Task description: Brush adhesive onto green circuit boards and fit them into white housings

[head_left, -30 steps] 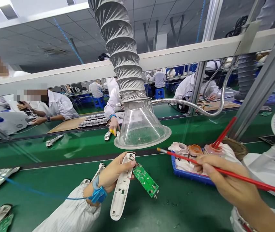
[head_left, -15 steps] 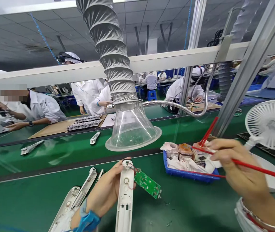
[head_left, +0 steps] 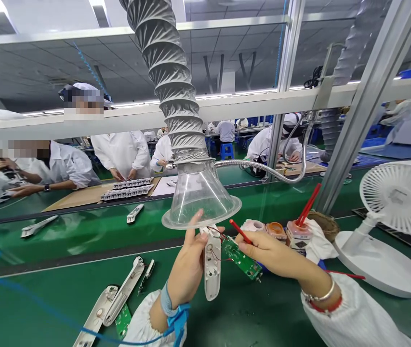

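Observation:
My left hand (head_left: 185, 274) is closed around a white plastic housing half (head_left: 212, 277), held upright below the clear hood. Thin red wires run from it to a green circuit board (head_left: 248, 264) hanging at its right. My right hand (head_left: 265, 250) is closed on a slim red stick (head_left: 240, 231), like a brush handle, whose rounded end points up and left. The stick's other end is hidden. The right fingers are at the upper part of the board; whether they touch it I cannot tell. Behind this hand are small open bottles (head_left: 298, 233), one with red sticks standing in it.
A clear extraction hood (head_left: 201, 197) hangs just above my left hand. More white housing pieces (head_left: 124, 291) lie at left, with a green board. A white fan (head_left: 382, 260) stands at right. A blue cord (head_left: 46, 303) crosses the lower left. Co-workers (head_left: 122, 152) sit and stand across the bench.
My right hand has moved left from the bottles to the circuit board, with the red stick turned in it. My left hand has lifted the housing up and right, toward the hood.

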`<act>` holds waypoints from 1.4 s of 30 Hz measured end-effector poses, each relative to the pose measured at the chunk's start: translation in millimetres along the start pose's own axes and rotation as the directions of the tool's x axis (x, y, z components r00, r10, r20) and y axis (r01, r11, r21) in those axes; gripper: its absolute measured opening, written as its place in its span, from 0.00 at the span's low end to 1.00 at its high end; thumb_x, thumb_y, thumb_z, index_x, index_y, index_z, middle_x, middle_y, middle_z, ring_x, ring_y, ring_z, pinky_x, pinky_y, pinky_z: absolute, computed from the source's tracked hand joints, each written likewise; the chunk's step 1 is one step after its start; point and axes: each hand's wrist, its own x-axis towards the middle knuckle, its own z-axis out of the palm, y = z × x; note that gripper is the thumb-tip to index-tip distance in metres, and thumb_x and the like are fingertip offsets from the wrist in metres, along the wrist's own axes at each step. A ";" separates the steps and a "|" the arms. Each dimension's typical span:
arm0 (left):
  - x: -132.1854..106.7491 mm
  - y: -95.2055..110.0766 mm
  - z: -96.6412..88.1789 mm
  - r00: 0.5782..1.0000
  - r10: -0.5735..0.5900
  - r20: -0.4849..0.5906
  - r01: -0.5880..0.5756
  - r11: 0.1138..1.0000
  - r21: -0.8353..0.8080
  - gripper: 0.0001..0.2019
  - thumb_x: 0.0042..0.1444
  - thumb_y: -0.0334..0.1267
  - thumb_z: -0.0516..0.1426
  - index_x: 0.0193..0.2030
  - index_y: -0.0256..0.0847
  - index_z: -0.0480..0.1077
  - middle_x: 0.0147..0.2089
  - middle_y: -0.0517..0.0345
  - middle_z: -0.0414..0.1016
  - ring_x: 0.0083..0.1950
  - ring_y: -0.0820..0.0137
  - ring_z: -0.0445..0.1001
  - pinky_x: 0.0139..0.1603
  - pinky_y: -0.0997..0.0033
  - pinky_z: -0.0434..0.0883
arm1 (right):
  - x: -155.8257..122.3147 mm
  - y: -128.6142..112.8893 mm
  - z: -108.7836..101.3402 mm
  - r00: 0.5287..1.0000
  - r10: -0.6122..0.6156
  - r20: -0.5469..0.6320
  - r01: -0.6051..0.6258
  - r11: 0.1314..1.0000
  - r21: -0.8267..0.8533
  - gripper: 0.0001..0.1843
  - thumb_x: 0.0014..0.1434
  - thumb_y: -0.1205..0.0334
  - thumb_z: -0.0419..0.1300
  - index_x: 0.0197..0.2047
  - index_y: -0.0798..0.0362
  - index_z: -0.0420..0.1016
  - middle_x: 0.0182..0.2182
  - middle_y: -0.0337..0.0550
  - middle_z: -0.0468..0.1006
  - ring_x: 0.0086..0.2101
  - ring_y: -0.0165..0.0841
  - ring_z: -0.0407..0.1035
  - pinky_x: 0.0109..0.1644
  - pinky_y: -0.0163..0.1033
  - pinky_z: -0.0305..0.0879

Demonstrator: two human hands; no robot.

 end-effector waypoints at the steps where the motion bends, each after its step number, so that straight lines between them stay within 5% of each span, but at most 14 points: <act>1: 0.4 -1.3 1.1 1.000 0.006 -0.017 -0.006 1.000 -0.007 0.29 0.59 0.41 0.52 0.66 0.53 0.45 0.43 0.54 0.75 0.43 0.66 0.73 0.39 0.69 0.69 | -1.0 -2.1 1.2 1.000 0.007 -0.008 -0.007 1.000 -0.021 0.19 0.65 0.49 0.44 0.31 0.53 0.62 0.25 0.36 0.64 0.26 0.28 0.59 0.29 0.33 0.54; 5: 2.3 -7.0 0.9 0.997 -0.004 -0.077 0.001 0.999 -0.035 0.28 0.59 0.43 0.51 0.65 0.52 0.48 0.42 0.53 0.76 0.41 0.67 0.73 0.40 0.70 0.69 | -16.9 -4.0 2.2 0.993 -0.016 -0.119 0.000 0.990 -0.140 0.15 0.65 0.54 0.46 0.37 0.51 0.69 0.32 0.40 0.72 0.32 0.32 0.65 0.35 0.36 0.58; 7: 3.1 -8.7 -2.8 0.994 -0.023 -0.109 0.019 0.999 -0.043 0.28 0.58 0.44 0.52 0.64 0.51 0.49 0.43 0.52 0.76 0.41 0.67 0.73 0.37 0.70 0.69 | -31.0 4.2 -6.6 0.946 -0.060 -0.319 0.035 0.996 -0.085 0.16 0.65 0.52 0.46 0.39 0.51 0.71 0.37 0.43 0.74 0.38 0.34 0.67 0.41 0.39 0.61; 8: 3.4 -8.8 -5.1 0.992 -0.029 -0.123 0.024 0.999 -0.042 0.28 0.58 0.44 0.52 0.64 0.51 0.49 0.43 0.51 0.76 0.40 0.66 0.73 0.35 0.70 0.69 | -38.2 10.9 -13.6 0.877 -0.059 -0.477 0.059 0.998 -0.016 0.18 0.65 0.50 0.46 0.38 0.51 0.72 0.39 0.44 0.75 0.40 0.35 0.68 0.44 0.39 0.61; 10: 3.9 -7.8 -9.4 0.990 -0.024 -0.142 0.018 0.999 -0.043 0.28 0.57 0.44 0.52 0.64 0.52 0.50 0.44 0.51 0.76 0.39 0.66 0.73 0.34 0.69 0.70 | -50.1 27.9 -29.5 0.576 -0.021 -0.817 0.189 0.976 0.108 0.22 0.61 0.43 0.50 0.30 0.53 0.70 0.39 0.45 0.75 0.42 0.36 0.68 0.46 0.39 0.63; 12: 4.1 -5.5 -12.5 0.988 -0.012 -0.155 0.005 0.999 -0.048 0.28 0.56 0.44 0.53 0.64 0.52 0.51 0.44 0.52 0.76 0.38 0.66 0.73 0.35 0.67 0.71 | -56.2 47.0 -41.6 0.316 0.208 -0.926 0.320 0.895 0.310 0.25 0.54 0.37 0.55 0.27 0.53 0.67 0.30 0.42 0.75 0.32 0.31 0.70 0.34 0.34 0.66; 14: 4.2 -3.1 -14.0 0.987 -0.011 -0.158 0.003 0.999 -0.050 0.29 0.56 0.44 0.54 0.64 0.52 0.51 0.43 0.52 0.76 0.37 0.66 0.73 0.35 0.66 0.71 | -56.4 65.2 -43.1 0.265 0.367 -0.892 0.358 0.822 0.444 0.27 0.51 0.34 0.55 0.28 0.52 0.63 0.20 0.36 0.71 0.17 0.25 0.62 0.18 0.29 0.58; 17: 4.5 -1.0 -14.9 0.988 -0.016 -0.154 0.009 0.999 -0.045 0.28 0.57 0.44 0.53 0.64 0.52 0.51 0.43 0.52 0.76 0.34 0.68 0.73 0.34 0.66 0.71 | -51.5 87.6 -23.0 0.326 0.547 -0.771 0.334 0.697 0.635 0.25 0.49 0.38 0.60 0.29 0.53 0.62 0.18 0.35 0.72 0.16 0.27 0.65 0.18 0.30 0.64; 22: 5.8 -0.9 -17.4 0.985 0.016 -0.170 -0.026 0.998 -0.059 0.27 0.57 0.42 0.52 0.63 0.50 0.52 0.42 0.53 0.76 0.39 0.66 0.73 0.35 0.68 0.70 | -49.5 106.4 19.6 0.421 0.772 -0.475 0.246 0.407 0.880 0.09 0.55 0.63 0.61 0.32 0.56 0.64 0.25 0.44 0.77 0.30 0.34 0.75 0.37 0.36 0.76; 27: 4.9 0.5 -20.0 0.986 0.014 -0.163 -0.025 0.998 -0.063 0.26 0.58 0.42 0.52 0.63 0.52 0.53 0.42 0.54 0.76 0.37 0.68 0.73 0.36 0.68 0.70 | -56.8 109.7 19.9 0.486 0.835 -0.257 0.136 0.219 0.966 0.05 0.59 0.76 0.53 0.37 0.59 0.64 0.30 0.52 0.78 0.38 0.35 0.75 0.43 0.32 0.74; 35: 6.0 -1.0 -19.7 0.991 -0.008 -0.132 0.000 0.998 -0.061 0.25 0.59 0.42 0.51 0.63 0.53 0.52 0.43 0.54 0.76 0.39 0.68 0.73 0.38 0.68 0.70 | -74.5 113.7 5.1 0.525 0.843 -0.116 -0.060 0.173 0.983 0.06 0.58 0.71 0.59 0.40 0.63 0.69 0.28 0.52 0.78 0.31 0.35 0.76 0.30 0.25 0.74; 39: 5.5 -6.2 -14.1 0.994 -0.050 -0.096 0.045 0.998 -0.051 0.25 0.60 0.43 0.50 0.64 0.51 0.49 0.44 0.52 0.76 0.40 0.68 0.72 0.36 0.69 0.69 | -70.0 93.9 9.0 0.626 0.778 -0.055 -0.139 0.181 0.974 0.06 0.57 0.67 0.60 0.35 0.63 0.71 0.22 0.48 0.77 0.23 0.32 0.74 0.25 0.25 0.72; 42: 4.8 -12.1 -7.6 0.995 -0.072 -0.064 0.069 0.997 -0.043 0.24 0.60 0.42 0.49 0.63 0.46 0.50 0.44 0.50 0.76 0.40 0.68 0.72 0.37 0.69 0.68 | -54.3 64.7 21.5 0.746 0.666 -0.017 -0.160 0.204 0.966 0.11 0.57 0.62 0.62 0.38 0.64 0.72 0.30 0.54 0.78 0.28 0.35 0.75 0.32 0.33 0.74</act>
